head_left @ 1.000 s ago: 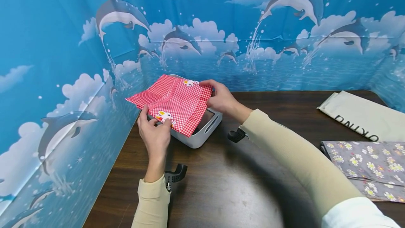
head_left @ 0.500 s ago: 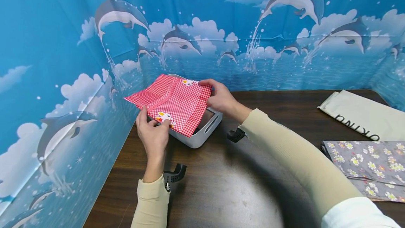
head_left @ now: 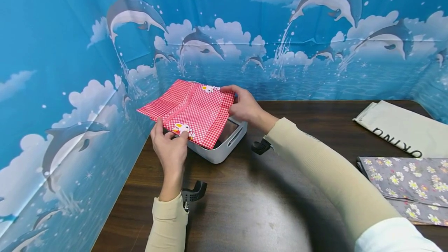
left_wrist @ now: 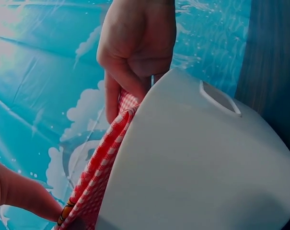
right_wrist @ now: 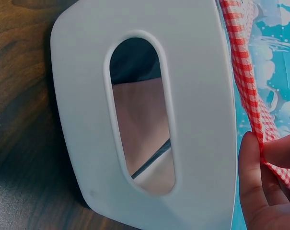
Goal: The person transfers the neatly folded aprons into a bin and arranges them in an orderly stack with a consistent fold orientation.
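A red-and-white checked cloth (head_left: 196, 110) with printed white rabbits stretches between both hands, over the mouth of a light grey plastic basket (head_left: 224, 149). My left hand (head_left: 170, 147) pinches its near edge beside one rabbit, thumb on top. At the far right corner, my right hand (head_left: 246, 106) pinches the cloth between thumb and fingers. The right wrist view shows the hem of the checked cloth (right_wrist: 243, 62) running along the basket rim, gripped by the right hand (right_wrist: 269, 177). Through the basket's oval handle hole (right_wrist: 141, 115), brownish and dark folded material shows inside.
On the right of the dark wooden table (head_left: 259, 205) lie a cream cloth bag (head_left: 406, 129) with black lettering and a folded grey daisy-print cloth (head_left: 409, 186). A blue dolphin-print curtain (head_left: 224, 61) borders the back and left sides.
Both hands keep their pinch on the checked cloth. Its near right edge has risen slightly and its far edge shifted a little; otherwise the scene looks the same.
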{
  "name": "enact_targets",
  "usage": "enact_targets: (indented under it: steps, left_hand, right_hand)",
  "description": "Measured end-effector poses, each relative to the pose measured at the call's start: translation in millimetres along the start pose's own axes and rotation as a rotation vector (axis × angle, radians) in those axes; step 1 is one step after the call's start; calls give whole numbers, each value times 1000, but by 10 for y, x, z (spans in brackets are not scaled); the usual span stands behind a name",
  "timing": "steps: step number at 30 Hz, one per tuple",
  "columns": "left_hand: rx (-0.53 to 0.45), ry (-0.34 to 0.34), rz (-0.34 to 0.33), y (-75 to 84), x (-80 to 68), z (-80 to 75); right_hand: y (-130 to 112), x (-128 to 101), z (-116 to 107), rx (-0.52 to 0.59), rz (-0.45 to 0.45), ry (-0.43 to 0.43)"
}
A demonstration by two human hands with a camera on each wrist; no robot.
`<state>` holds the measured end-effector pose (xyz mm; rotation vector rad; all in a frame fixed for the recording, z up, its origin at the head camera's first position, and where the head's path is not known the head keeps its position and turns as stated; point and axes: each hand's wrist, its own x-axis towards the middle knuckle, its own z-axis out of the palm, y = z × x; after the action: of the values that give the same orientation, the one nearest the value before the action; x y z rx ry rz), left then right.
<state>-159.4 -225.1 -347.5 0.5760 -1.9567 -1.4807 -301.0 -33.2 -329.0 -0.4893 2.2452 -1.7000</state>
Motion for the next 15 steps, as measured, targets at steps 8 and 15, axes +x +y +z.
enact_targets:
  steps: [8, 15]
  left_hand:
    - [79, 70, 34, -20, -53, 77]
    - [40, 65, 40, -9, -64, 118]
  right_hand:
    - [-1, 52, 29, -12, -18, 16]
    - [17, 54, 1, -22, -2, 34]
